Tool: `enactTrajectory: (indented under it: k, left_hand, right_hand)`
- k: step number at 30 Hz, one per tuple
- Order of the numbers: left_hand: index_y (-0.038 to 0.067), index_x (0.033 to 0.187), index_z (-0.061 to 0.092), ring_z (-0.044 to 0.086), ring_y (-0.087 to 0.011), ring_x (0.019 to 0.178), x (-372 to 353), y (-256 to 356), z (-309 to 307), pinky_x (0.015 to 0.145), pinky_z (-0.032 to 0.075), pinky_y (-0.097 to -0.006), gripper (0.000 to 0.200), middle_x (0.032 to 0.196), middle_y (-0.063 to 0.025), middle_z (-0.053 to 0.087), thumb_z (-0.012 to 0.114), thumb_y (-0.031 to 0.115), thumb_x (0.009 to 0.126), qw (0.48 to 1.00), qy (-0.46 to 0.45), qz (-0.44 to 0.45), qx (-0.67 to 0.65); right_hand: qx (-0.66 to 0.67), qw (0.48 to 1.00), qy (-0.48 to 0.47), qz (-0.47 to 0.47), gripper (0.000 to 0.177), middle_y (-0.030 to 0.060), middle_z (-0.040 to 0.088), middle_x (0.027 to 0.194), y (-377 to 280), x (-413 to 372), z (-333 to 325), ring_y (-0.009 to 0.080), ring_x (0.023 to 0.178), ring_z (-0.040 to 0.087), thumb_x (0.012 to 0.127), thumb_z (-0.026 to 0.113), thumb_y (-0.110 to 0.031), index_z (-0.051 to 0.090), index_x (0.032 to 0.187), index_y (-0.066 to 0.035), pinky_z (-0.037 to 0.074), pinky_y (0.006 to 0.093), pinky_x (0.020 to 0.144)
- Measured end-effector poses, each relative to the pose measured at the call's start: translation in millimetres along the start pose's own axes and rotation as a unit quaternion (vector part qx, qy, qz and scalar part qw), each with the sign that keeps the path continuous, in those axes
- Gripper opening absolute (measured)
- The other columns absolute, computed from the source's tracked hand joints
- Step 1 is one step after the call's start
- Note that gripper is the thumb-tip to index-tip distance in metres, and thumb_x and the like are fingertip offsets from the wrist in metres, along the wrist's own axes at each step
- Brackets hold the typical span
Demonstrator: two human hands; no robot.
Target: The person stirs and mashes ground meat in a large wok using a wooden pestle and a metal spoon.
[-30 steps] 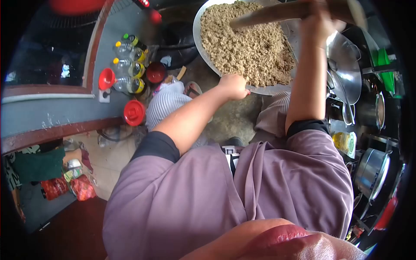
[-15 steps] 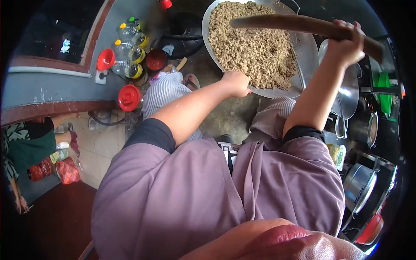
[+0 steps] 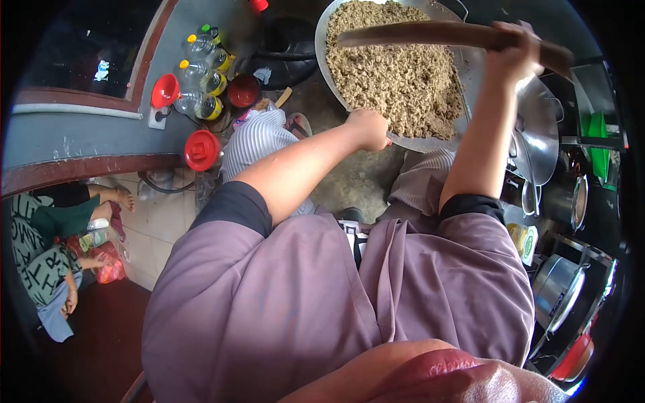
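Note:
A large metal wok (image 3: 470,74) full of brown crumbly food (image 3: 396,74) sits at the top of the view. My left hand (image 3: 369,129) is closed on the wok's near rim. My right hand (image 3: 512,57) is raised above the wok's right side and grips the thick wooden handle of a long stirring paddle (image 3: 416,33), which lies across the food toward the left.
Oil bottles (image 3: 201,80), a red funnel (image 3: 165,90), a red bowl (image 3: 242,91) and a red lid (image 3: 201,150) stand on the floor at left. Steel pots and lids (image 3: 557,289) crowd the right. Another person (image 3: 54,248) crouches at the lower left.
The paddle has shifted left across the food and my right hand has moved slightly left with it. The person at lower left has bent further into view.

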State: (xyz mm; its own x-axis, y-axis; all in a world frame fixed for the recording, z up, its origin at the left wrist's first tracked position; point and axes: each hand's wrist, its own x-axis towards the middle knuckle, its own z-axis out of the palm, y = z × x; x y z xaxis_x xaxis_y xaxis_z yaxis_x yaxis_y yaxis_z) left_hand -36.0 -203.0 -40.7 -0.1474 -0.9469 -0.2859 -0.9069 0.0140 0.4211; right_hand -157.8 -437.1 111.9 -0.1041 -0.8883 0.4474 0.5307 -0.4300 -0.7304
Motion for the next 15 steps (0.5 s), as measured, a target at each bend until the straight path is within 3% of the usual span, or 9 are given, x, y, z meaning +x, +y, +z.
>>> enactTrajectory:
  k: [1,3,5,7,8,9,10,13,15]
  left_hand:
    - [0.006,0.088,0.073,0.067,-0.0341,0.091,0.6,-0.4,-1.4,0.081,0.051,-0.0447,0.04,0.09,-0.0159,0.07,0.063,0.044,0.084,1.0,-0.023,-0.008,0.006]
    - [0.006,0.088,0.073,0.067,-0.0341,0.091,5.0,1.3,-5.6,0.081,0.051,-0.0449,0.04,0.091,-0.0155,0.07,0.063,0.044,0.084,0.997,-0.066,-0.026,0.021]
    - [0.006,0.09,0.073,0.066,-0.0336,0.093,1.0,2.0,-3.9,0.083,0.051,-0.0437,0.039,0.092,-0.0148,0.07,0.062,0.044,0.085,0.999,-0.044,-0.019,0.025]
    - [0.007,0.091,0.073,0.066,-0.0333,0.094,1.2,-1.0,-4.8,0.083,0.051,-0.0433,0.039,0.093,-0.0146,0.07,0.062,0.044,0.085,0.999,-0.03,-0.009,0.008]
    - [0.007,0.092,0.073,0.066,-0.0331,0.095,0.5,1.5,-4.7,0.083,0.051,-0.0435,0.04,0.093,-0.0139,0.07,0.062,0.045,0.085,1.0,-0.025,-0.015,0.011]
    - [0.008,0.092,0.073,0.066,-0.0333,0.095,0.6,2.8,-3.7,0.083,0.051,-0.0436,0.04,0.093,-0.0138,0.07,0.063,0.045,0.085,0.999,-0.031,-0.024,0.003]
    - [0.008,0.092,0.073,0.066,-0.0334,0.095,2.4,2.0,-4.2,0.083,0.051,-0.0436,0.039,0.093,-0.0137,0.07,0.063,0.045,0.085,0.999,-0.036,-0.033,-0.001]
    - [0.009,0.09,0.074,0.066,-0.0329,0.093,2.6,0.3,-3.0,0.082,0.051,-0.0433,0.037,0.091,-0.0136,0.071,0.063,0.044,0.084,0.999,-0.032,-0.031,0.007]
    - [0.009,0.089,0.074,0.067,-0.0322,0.092,5.2,-7.0,6.9,0.082,0.051,-0.0432,0.037,0.09,-0.0135,0.071,0.063,0.044,0.084,0.999,-0.034,-0.011,0.022]
  right_hand:
    - [-0.038,0.999,-0.008,-0.023,0.019,0.0104,0.057,0.066,24.3,-14.1,1.9,0.025,0.064,0.06,0.079,0.063,-0.01,0.049,0.068,-0.004,0.051,0.0412,0.074]
    - [0.064,0.993,0.094,0.03,0.015,0.0103,0.057,0.065,53.0,-28.8,6.4,0.0249,0.059,0.06,0.077,0.065,-0.005,0.051,0.072,-0.003,0.052,0.0421,0.068]
    - [0.069,0.993,0.089,0.021,0.016,0.0104,0.057,0.065,44.7,-10.1,-8.9,0.0261,0.057,0.06,0.075,0.066,-0.002,0.053,0.085,0.0,0.054,0.0444,0.065]
    - [0.09,0.996,0.0,0.005,0.013,0.0107,0.058,0.069,8.7,18.0,-17.0,0.0256,0.065,0.062,0.079,0.064,-0.006,0.054,0.084,0.0,0.053,0.0465,0.071]
    - [0.105,0.991,-0.088,0.013,0.011,0.0106,0.059,0.072,-24.6,39.8,-25.6,0.0248,0.071,0.062,0.082,0.06,-0.01,0.055,0.085,-0.001,0.052,0.0474,0.076]
    - [0.12,0.977,-0.176,0.023,0.012,0.0106,0.06,0.074,-49.7,61.2,-38.1,0.0239,0.077,0.063,0.085,0.057,-0.014,0.057,0.085,-0.001,0.051,0.0484,0.082]
    - [0.237,0.929,-0.281,0.042,0.015,0.0099,0.061,0.078,-52.3,78.7,-53.8,0.0243,0.081,0.063,0.086,0.054,-0.016,0.059,0.086,-0.002,0.05,0.048,0.086]
    - [-0.087,0.968,-0.234,-0.031,0.023,0.0053,0.068,0.09,-12.8,34.1,-49.4,0.0227,0.085,0.064,0.089,0.049,-0.021,0.066,0.086,-0.005,0.049,0.0429,0.083]
    - [-0.203,0.958,-0.163,-0.118,0.006,0.0075,0.064,0.074,20.4,-80.7,25.2,0.0176,0.066,0.063,0.081,0.062,-0.004,0.057,0.079,-0.001,0.052,0.0343,0.066]
